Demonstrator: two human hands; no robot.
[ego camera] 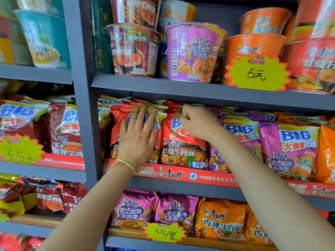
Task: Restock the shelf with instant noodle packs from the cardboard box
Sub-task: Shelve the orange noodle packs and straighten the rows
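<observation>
Head view
Left hand: the left hand (138, 136) is lying flat, fingers straight and slightly spread, pressing against the front of a red noodle pack (117, 127) standing at the left end of the middle shelf (181, 185); a thin yellow-green wristband (126, 164) is sitting on that wrist.
Right hand: the right hand (198, 122) is curling its fingers over the top edge of the neighbouring red pack (183, 147), pinching the crimped seal, knuckles facing the camera.
Noodle packs: both red packs are standing upright side by side, touching, behind the red shelf strip (199, 176); purple packs (290, 149) are standing just to their right, with an orange pack (326, 153) at the frame edge.
Upper shelf: noodle bowls are sitting here, among them a purple bowl (194, 51), beside a yellow star price tag (257, 73).
Lower shelf: purple and orange packs are leaning behind another yellow tag (165, 232).
Cardboard box: not showing in this view.
</observation>
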